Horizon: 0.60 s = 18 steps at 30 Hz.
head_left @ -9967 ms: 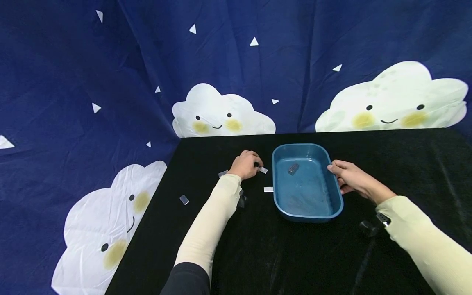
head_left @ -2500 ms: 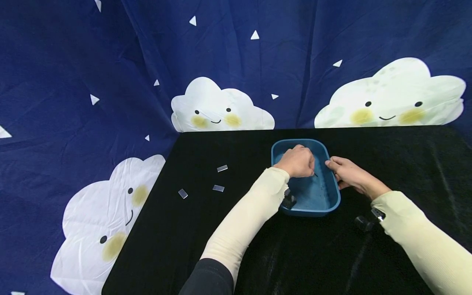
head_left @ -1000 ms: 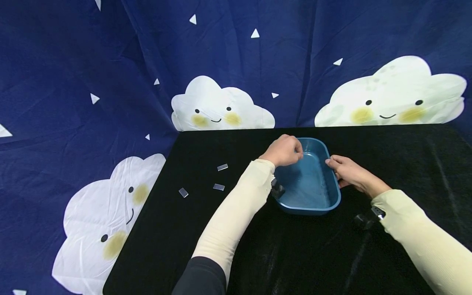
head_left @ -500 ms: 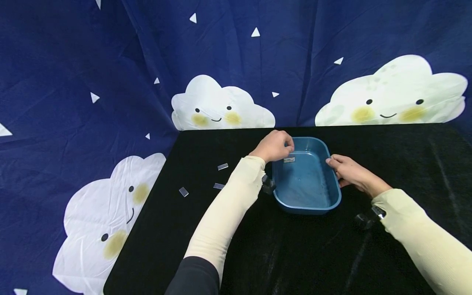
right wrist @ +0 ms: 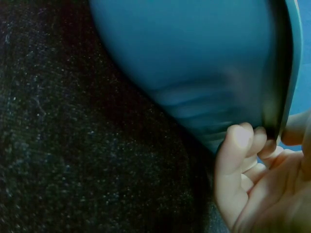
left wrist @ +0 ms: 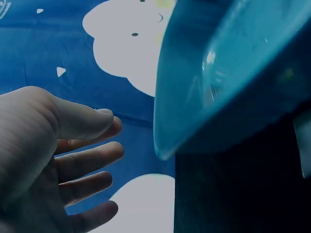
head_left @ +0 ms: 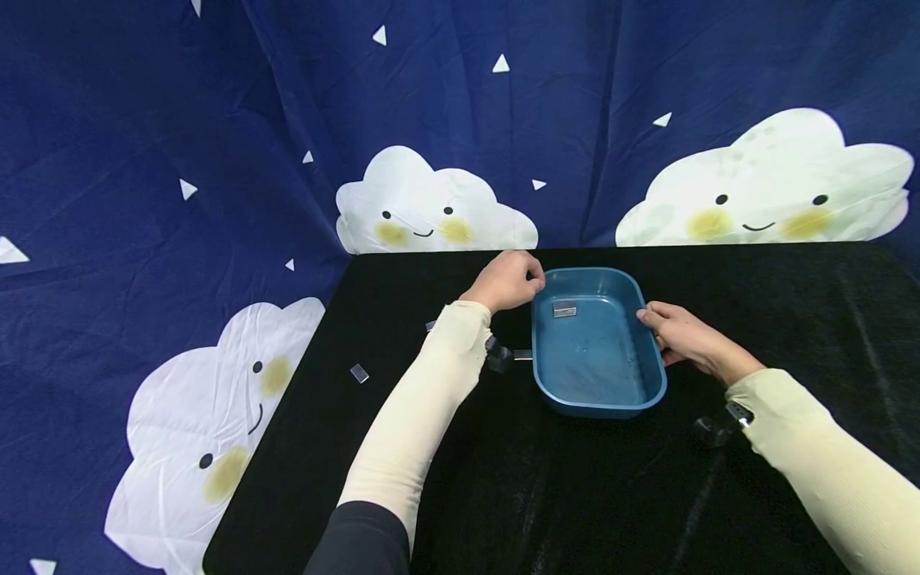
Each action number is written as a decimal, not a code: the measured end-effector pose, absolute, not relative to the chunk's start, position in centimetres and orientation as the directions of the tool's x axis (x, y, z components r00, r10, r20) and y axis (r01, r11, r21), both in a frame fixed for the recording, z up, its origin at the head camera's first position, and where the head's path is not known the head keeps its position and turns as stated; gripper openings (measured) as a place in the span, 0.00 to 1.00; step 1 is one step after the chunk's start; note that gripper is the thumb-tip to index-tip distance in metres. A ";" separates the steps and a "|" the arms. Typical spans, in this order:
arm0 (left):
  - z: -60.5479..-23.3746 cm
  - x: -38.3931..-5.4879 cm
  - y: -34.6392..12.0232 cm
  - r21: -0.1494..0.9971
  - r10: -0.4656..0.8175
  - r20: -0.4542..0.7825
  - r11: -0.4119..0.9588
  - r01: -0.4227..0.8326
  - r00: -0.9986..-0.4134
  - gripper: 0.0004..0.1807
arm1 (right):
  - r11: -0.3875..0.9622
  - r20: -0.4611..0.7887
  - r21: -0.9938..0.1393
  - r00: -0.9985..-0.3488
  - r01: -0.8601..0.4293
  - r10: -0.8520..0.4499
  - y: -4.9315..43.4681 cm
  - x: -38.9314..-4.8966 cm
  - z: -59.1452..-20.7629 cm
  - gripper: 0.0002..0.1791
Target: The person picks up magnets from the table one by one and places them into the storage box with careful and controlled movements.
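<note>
In the head view, a blue plastic basin (head_left: 600, 409) stands on the black table. Inside it, toward the back left, lies a neat stack of small clear rectangular blocks (head_left: 564, 309). My left hand (head_left: 506, 281) is just outside the basin's back left rim. Its fingers are loosely bent and empty in the left wrist view, apart from the basin wall (left wrist: 187, 121). My right hand (head_left: 693, 343) pinches the basin's right rim, thumb over the edge and fingers against the outer wall (right wrist: 204, 63). A loose clear block (head_left: 523, 354) shows beside the basin's left side.
Another clear block (head_left: 359, 373) lies toward the table's left edge. A further block (head_left: 430, 326) is mostly covered by the left sleeve (head_left: 424, 391). Behind the black table (head_left: 561, 495) hangs a blue curtain (head_left: 460, 104) with cloud prints.
My left hand has come out of the basin and moved left past its rim, baring the block stack, which sits farther back than ten seconds ago. The right hand keeps its hold.
</note>
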State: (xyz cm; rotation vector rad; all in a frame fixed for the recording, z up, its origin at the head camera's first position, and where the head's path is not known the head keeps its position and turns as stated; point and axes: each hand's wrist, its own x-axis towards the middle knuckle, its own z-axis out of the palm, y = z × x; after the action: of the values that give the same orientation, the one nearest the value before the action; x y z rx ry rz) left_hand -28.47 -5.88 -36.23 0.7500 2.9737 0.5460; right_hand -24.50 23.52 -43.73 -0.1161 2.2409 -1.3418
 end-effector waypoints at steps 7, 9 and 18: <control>-37.1 -28.5 -7.8 0.330 0.430 0.032 0.848 0.415 -0.902 0.09 | 0.507 -0.388 -0.842 -0.861 0.185 -0.330 23.5 -24.6 -43.8 0.19; -37.4 -28.5 -8.4 0.327 0.424 0.023 0.853 0.408 -0.905 0.08 | 0.507 -0.390 -0.841 -0.860 0.188 -0.330 23.5 -24.6 -43.8 0.20; -38.9 -28.0 -10.2 0.353 0.419 -0.055 0.858 0.374 -0.906 0.08 | 0.510 -0.393 -0.839 -0.858 0.188 -0.330 23.6 -24.6 -43.8 0.20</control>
State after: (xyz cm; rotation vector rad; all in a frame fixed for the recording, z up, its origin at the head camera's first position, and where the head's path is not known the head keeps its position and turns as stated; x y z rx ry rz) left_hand -27.96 -10.24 -38.89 0.6222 2.9014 0.5113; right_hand -24.61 23.55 -43.85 -0.1159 2.2398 -1.3340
